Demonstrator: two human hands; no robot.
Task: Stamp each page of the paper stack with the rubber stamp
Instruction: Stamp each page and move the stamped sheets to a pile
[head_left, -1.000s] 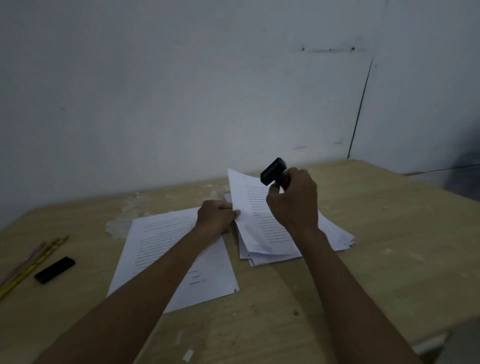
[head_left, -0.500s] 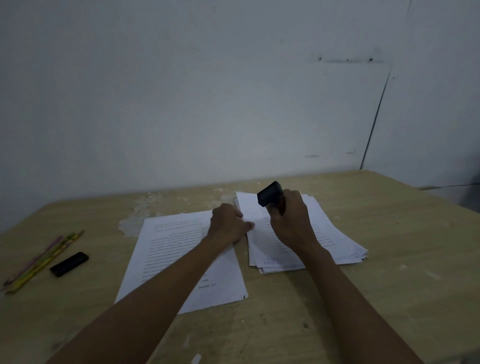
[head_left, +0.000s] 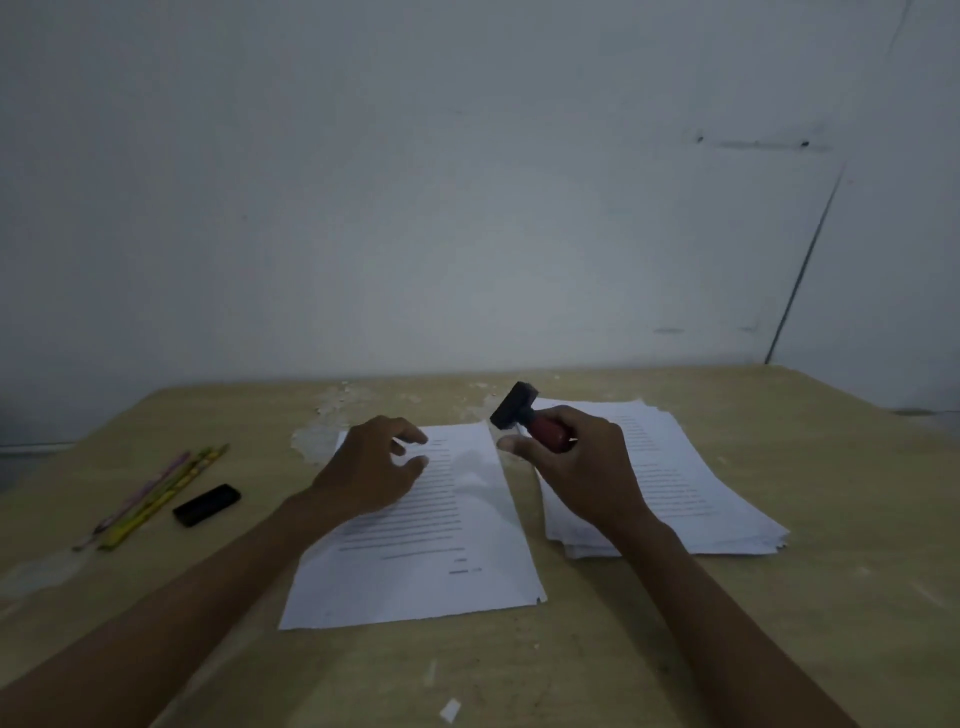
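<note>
The fingers of the right hand are curled round the red handle of the rubber stamp, with the thumb stretched out toward the left below it. The stamp is held in the air, tilted, its dark head pointing up and to the left, above the gap between the two lots of paper. It is not touching any page.

The fingers of the left hand are loosely spread and slightly bent, holding nothing. They are held over the upper part of a single sheet; whether they touch it cannot be told. That printed sheet is laid flat on the desk, to the left of the paper stack, with a narrow strip of bare wood between them. A small tear is seen at its near right corner.

The stack is placed under and beyond the right wrist, its pages slightly fanned at the near edge, the top page printed with lines of text.

Farther left, well apart from the papers, a small black oblong object is laid beside a few pencils set close together. A scrap of paper is seen on the near part of the desk. Patches of worn surface are visible beyond the single sheet. A plain pale wall is set behind the desk.
</note>
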